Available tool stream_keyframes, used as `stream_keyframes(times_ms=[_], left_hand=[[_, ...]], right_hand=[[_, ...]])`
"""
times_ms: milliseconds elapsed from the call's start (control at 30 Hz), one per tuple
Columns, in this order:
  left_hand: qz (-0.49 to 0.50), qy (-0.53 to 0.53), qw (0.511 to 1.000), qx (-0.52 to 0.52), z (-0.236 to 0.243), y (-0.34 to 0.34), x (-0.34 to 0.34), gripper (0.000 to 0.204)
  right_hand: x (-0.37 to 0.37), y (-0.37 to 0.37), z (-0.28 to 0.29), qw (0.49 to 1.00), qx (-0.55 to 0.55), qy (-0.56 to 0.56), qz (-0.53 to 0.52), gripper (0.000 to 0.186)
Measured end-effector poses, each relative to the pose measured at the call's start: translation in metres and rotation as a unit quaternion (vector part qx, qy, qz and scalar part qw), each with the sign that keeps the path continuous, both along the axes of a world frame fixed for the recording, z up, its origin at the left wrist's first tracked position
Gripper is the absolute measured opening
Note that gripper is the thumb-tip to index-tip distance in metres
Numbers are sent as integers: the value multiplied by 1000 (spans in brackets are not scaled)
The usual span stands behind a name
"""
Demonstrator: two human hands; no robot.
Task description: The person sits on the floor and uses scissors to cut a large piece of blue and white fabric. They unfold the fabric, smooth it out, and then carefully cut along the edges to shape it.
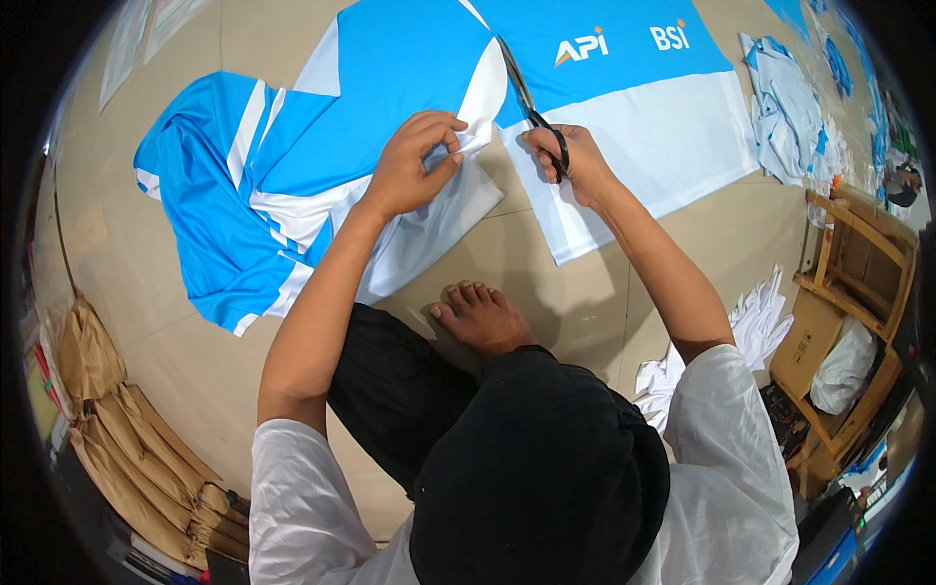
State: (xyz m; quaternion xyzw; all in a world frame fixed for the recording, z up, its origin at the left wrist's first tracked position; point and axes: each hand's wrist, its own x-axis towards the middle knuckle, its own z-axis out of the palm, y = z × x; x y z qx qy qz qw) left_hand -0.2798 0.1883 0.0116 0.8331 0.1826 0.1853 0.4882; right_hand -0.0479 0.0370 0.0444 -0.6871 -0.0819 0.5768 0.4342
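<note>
Blue and white printed fabric [390,93] lies spread over the floor, split by a cut that runs away from me. My right hand [577,164] grips black-handled scissors [533,112] through the finger loops. Their blades point away, up into the far end of the cut, and look nearly together. On the left side of the cut, my left hand [417,164] pinches the white edge of the cloth and lifts it slightly. A flatter panel [648,132] of the same fabric, pale along its near part, lies to the right.
Bunched blue fabric [200,195] lies at the left. Scraps [785,107] are heaped at the far right, and white strips [765,317] lie nearer. A wooden frame [858,229] with a cardboard box [807,336] stands right; brown cloth [146,458] lies left. My bare foot [483,317] rests near the fabric.
</note>
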Motion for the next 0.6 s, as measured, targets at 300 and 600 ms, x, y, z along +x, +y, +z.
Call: stream_keyframes(times_ms=[300,600], left_hand=[[-1,1,1000,-1,-2,0,0,15],[2,5,1000,-2,-1,0,-1,15]], right_hand=[[7,11,-3,1000,-6,12,-3,23],[10,11,-5,1000,-2,4,4,23]])
